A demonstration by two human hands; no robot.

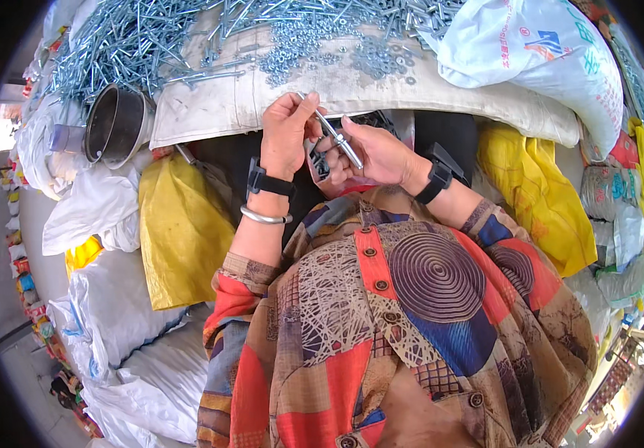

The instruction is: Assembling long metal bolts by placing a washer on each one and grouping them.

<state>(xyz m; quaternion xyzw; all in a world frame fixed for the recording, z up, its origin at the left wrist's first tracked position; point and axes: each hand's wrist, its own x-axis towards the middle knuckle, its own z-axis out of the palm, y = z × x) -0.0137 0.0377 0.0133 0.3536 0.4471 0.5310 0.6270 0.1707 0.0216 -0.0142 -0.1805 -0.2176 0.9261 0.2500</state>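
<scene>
A silvery expansion bolt slants between my two hands, just in front of the table's near edge. My left hand is closed, its thumb and fingertips pinching the bolt's upper, thinner end. Around the lower, thicker end with its collar, the fingers of my right hand are closed. Beneath the hands sits an opening with dark small parts, partly hidden by my fingers. On the pale cloth beyond lie a heap of long bolts, a pile of nuts and scattered washers.
A black round pan stands at the table's left edge. At the right end rests a white printed plastic bag. Yellow woven sacks hang on both sides, and white sacks are stacked at the left.
</scene>
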